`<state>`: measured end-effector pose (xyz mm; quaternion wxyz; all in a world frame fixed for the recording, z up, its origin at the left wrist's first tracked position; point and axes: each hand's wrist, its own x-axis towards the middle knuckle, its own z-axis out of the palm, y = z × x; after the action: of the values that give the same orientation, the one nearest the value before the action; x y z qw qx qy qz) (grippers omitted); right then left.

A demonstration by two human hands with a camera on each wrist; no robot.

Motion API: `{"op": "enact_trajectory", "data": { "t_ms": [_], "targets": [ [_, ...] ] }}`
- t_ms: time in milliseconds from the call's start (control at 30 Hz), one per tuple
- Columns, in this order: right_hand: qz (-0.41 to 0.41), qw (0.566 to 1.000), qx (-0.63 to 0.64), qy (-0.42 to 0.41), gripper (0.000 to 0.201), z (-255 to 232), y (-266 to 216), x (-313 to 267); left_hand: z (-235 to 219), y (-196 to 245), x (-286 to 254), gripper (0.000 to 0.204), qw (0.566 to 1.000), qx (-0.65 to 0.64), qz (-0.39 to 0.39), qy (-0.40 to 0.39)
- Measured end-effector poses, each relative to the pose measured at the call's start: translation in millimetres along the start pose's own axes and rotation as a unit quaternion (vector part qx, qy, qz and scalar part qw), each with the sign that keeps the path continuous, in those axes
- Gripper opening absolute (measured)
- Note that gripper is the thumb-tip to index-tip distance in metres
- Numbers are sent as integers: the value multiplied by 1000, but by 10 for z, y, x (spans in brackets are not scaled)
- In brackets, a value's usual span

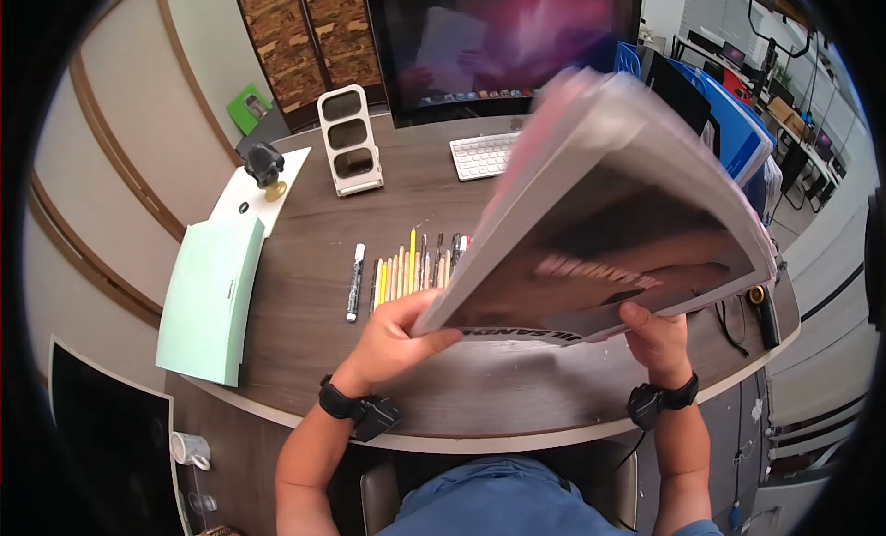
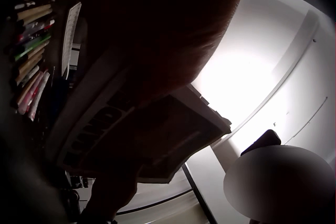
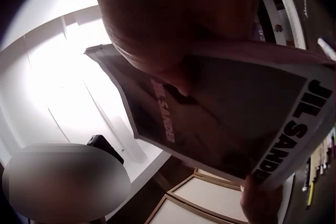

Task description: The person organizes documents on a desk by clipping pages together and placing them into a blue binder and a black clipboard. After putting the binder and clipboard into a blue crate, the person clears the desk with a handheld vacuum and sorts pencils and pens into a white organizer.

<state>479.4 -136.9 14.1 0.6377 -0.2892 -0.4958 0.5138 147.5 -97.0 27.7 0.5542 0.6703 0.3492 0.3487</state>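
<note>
Gripping the JIL SANDER magazine (image 1: 591,231) along its near edge with left grip (image 1: 392,344) and right grip (image 1: 661,347), likely to steady floppy pages; held above the bench (image 1: 305,374), right of the pencils (image 1: 394,277).

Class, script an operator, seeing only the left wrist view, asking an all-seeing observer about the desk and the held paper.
Operator: Anything left of the pencils?
Observer: Yes, a marker with white ends lies apart, left of the pencils.
Operator: My own hand is dark. Where's its thumb?
Observer: The left hand has its thumb on the printed side of the paper, near a corner.
</note>
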Motion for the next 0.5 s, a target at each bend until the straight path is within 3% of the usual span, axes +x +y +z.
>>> {"op": "enact_trajectory", "data": {
  "t_ms": [33,67,100,133,167,233,267,300,367,400,433,500],
  "targets": [
    [33,997,-55,-38,43,-62,-52,-6,44,8,22,41,1000,-1,1,-2],
    [86,991,-99,-40,34,-76,-101,-28,117,12,56,40,998,33,56,11],
    [85,991,-100,-40,34,-57,-92,-35,162,14,74,39,991,67,109,24],
    [86,984,-148,-58,32,-10,-51,-36,129,-44,69,38,991,116,67,-4],
    [85,974,-195,-76,31,37,-1,-21,116,-77,160,40,972,191,124,-62],
    [-19,953,-268,-139,38,33,119,42,147,-189,174,42,995,-31,74,-64],
    [-3,962,-244,-125,38,25,149,26,133,-197,187,38,992,-100,17,-78],
    [11,969,-220,-111,37,27,168,6,153,-196,178,38,992,-100,15,-79],
    [5,978,-197,-72,33,98,213,-60,210,-178,206,35,993,40,91,-55],
    [37,980,-194,-21,29,122,257,-107,218,-141,264,32,975,158,132,-85],
    [28,984,-176,-7,28,134,230,-108,323,-201,182,29,973,117,199,20],
    [44,990,-135,-16,28,156,139,-95,351,-85,139,28,994,14,109,14]
  ]
}}
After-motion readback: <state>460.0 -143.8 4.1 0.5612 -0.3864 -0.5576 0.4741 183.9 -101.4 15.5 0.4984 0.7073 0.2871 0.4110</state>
